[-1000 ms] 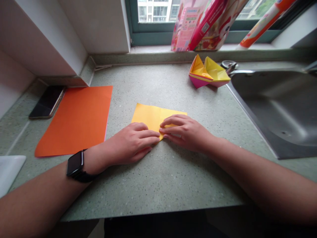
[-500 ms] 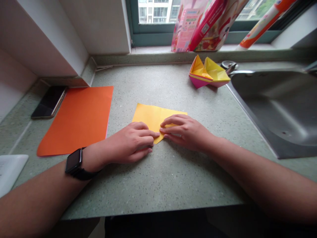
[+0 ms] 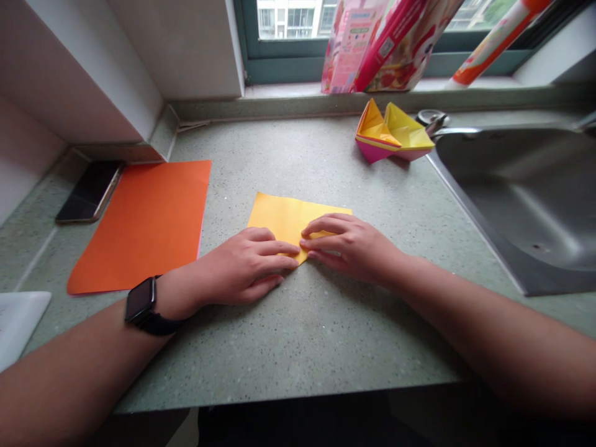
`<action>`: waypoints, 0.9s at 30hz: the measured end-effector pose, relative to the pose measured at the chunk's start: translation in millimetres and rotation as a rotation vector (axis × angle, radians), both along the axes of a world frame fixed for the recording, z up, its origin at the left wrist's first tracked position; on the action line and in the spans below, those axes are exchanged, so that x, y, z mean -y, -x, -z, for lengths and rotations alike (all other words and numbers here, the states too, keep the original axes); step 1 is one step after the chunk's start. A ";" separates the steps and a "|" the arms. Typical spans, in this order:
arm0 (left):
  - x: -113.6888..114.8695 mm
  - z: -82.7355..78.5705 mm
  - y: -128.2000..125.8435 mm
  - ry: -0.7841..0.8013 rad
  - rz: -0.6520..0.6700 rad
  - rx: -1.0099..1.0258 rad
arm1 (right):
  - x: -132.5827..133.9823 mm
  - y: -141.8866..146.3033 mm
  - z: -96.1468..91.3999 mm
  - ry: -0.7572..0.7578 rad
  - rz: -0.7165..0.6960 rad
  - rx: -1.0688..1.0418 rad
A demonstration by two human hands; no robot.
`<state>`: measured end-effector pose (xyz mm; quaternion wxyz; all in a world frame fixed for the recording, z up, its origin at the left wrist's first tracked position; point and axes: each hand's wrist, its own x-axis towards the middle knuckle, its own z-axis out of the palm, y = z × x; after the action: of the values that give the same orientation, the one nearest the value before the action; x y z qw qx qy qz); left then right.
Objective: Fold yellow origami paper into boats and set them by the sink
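While the speckled grey-green stone worktop (image 3: 288, 347) stretches out in front of me, everything else I see can be placed by it. At its right end is a rectangular brushed-steel sink (image 3: 503, 192). Behind its back edge, on the window sill, stand a glossy red printed packet (image 3: 395, 53) and, left of that, a pale pink printed packet (image 3: 349, 53); to their right leans an orange-and-white tube (image 3: 498, 46). On the worktop's left part lies a flat orange paper sheet (image 3: 149, 223), a thin pink edge showing under its right side.

At the worktop's middle I have the smaller folded yellow-orange paper (image 3: 284, 214), lying flat. My left hand (image 3: 251, 257) is palm down with fingers extended, two fingertips pressing near the paper's front corner, the thumb apart over the bare stone. My right hand (image 3: 351, 245) has its fingers bent, the tips resting on the paper just beside those of the left; I can't tell whether they pinch a layer.

Toward the worktop's back right sits a two-peaked folded-paper boat shape (image 3: 393, 136), yellow inside and magenta-pink outside. At its far left is a black rectangular phone (image 3: 90, 192), touching the orange sheet. Smallest is the black square watch (image 3: 142, 300) on my left wrist, above the worktop's left front.
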<state>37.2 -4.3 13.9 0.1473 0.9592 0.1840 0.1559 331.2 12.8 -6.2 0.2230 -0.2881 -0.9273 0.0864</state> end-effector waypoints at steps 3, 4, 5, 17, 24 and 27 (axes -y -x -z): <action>0.2 0.0 -0.1 0.001 0.001 0.002 | 0.3 0.0 0.5 0.000 0.009 0.001; 0.2 0.0 -0.1 -0.002 0.002 0.004 | 0.3 -0.1 0.6 0.000 0.011 0.002; 0.3 0.0 -0.2 -0.006 0.003 0.005 | 0.3 -0.1 0.6 0.000 0.011 0.002; 0.4 1.1 -0.5 -0.054 0.019 -0.007 | 1.1 0.0 -0.4 -0.043 -0.001 -0.010; 0.3 2.2 -0.4 -0.077 0.022 0.001 | 1.0 -0.7 1.0 -0.044 0.001 -0.009; 0.3 1.4 -0.7 -0.079 0.024 0.002 | 0.2 -1.0 0.9 -0.051 -0.010 -0.011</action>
<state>37.9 -4.5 12.5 0.1111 0.9663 0.1662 0.1623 332.2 12.5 -7.2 0.2350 -0.2770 -0.9294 0.0656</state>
